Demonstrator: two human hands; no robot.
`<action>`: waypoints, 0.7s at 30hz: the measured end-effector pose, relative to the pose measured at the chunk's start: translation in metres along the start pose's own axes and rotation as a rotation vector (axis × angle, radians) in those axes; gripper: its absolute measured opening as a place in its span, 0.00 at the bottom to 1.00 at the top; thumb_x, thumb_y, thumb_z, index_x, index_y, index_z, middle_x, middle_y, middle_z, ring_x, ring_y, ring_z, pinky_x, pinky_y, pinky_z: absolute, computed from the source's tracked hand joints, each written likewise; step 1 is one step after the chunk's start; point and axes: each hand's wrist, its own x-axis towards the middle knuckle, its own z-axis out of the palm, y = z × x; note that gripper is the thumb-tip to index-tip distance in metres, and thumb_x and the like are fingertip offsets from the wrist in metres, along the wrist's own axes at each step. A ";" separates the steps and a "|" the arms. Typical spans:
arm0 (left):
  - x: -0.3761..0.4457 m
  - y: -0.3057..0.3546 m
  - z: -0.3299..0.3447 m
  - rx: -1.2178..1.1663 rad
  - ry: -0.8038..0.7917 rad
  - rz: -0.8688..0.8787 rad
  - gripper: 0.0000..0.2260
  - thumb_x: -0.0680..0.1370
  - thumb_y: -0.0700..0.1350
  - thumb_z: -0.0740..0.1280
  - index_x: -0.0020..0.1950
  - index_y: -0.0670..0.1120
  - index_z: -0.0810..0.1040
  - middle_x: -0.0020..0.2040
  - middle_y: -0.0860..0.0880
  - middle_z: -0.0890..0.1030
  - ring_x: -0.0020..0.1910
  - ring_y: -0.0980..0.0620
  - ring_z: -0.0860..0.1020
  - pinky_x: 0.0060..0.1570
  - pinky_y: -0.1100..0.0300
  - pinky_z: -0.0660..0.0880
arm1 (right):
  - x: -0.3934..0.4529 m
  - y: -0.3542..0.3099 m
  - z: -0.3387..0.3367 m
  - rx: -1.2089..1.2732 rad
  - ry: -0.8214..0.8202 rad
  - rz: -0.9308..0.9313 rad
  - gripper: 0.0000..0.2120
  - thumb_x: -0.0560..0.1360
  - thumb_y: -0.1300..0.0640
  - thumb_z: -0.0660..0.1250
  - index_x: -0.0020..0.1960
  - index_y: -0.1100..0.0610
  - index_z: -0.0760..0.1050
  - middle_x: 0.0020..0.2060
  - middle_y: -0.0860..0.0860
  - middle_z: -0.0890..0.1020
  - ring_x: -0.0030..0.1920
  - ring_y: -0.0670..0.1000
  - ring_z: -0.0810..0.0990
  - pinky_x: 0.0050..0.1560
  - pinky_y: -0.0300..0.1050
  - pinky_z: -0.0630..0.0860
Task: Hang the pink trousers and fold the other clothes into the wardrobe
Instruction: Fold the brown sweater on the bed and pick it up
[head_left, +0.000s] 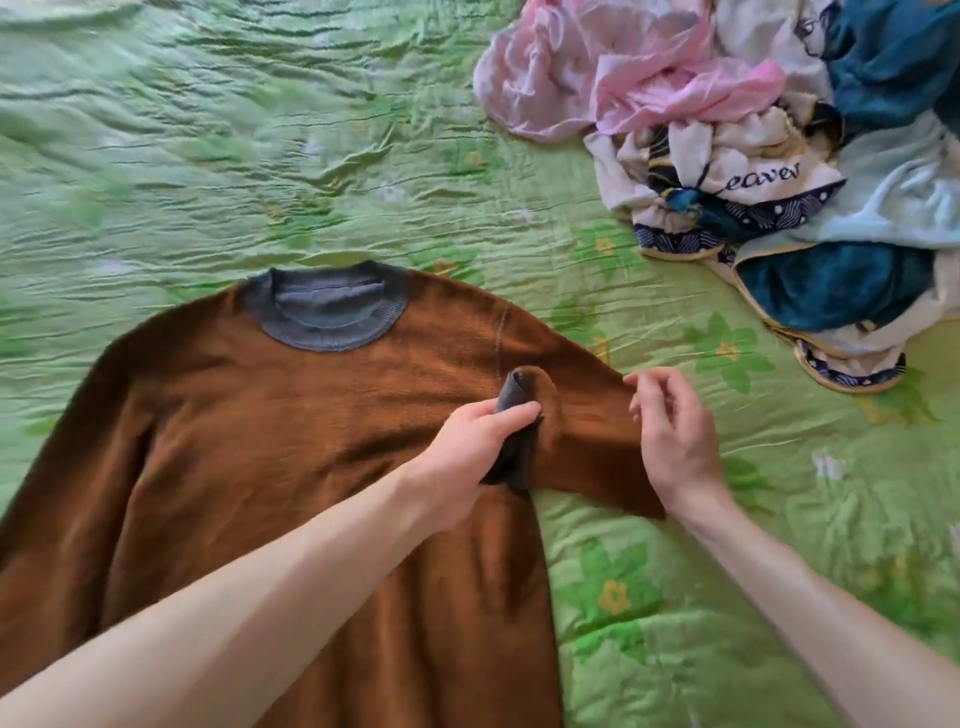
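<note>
Two hands: left grip (483, 431) pinches brown sweater's (270, 415) grey cuff (511, 400); right (670, 421) hovers, loose.

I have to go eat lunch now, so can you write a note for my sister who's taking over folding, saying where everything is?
Left hand: grips the grey cuff of the brown sweater's sleeve, pulled across the chest.
Right hand: hovers over the folded sleeve, fingers loosely curled, holding nothing.
Brown sweater: flat on the green bedspread, collar away from you.
Pink trousers: crumpled in the pile top right, with the towels.
Done: one sleeve partly folded.
Left: finish the sweater, hang the trousers, fold the rest.
</note>
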 end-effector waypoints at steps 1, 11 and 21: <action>-0.004 0.009 -0.015 -0.009 0.019 0.026 0.13 0.81 0.49 0.71 0.63 0.45 0.84 0.55 0.45 0.88 0.57 0.45 0.85 0.60 0.49 0.80 | 0.007 0.006 0.006 -0.092 -0.111 -0.052 0.14 0.84 0.46 0.58 0.57 0.50 0.79 0.46 0.45 0.84 0.49 0.46 0.81 0.55 0.51 0.77; -0.042 0.059 -0.181 0.086 0.197 0.324 0.09 0.78 0.39 0.75 0.58 0.44 0.83 0.49 0.47 0.88 0.48 0.50 0.87 0.44 0.61 0.82 | 0.071 0.008 0.072 -0.929 -0.639 -0.338 0.26 0.83 0.49 0.61 0.80 0.50 0.64 0.74 0.55 0.73 0.74 0.60 0.68 0.75 0.58 0.64; -0.042 0.039 -0.289 0.220 0.589 0.487 0.07 0.84 0.45 0.67 0.51 0.55 0.83 0.47 0.57 0.86 0.45 0.66 0.84 0.46 0.72 0.78 | 0.105 -0.066 0.112 -0.736 -0.786 -0.211 0.14 0.73 0.48 0.77 0.43 0.54 0.74 0.37 0.50 0.81 0.39 0.53 0.78 0.40 0.43 0.71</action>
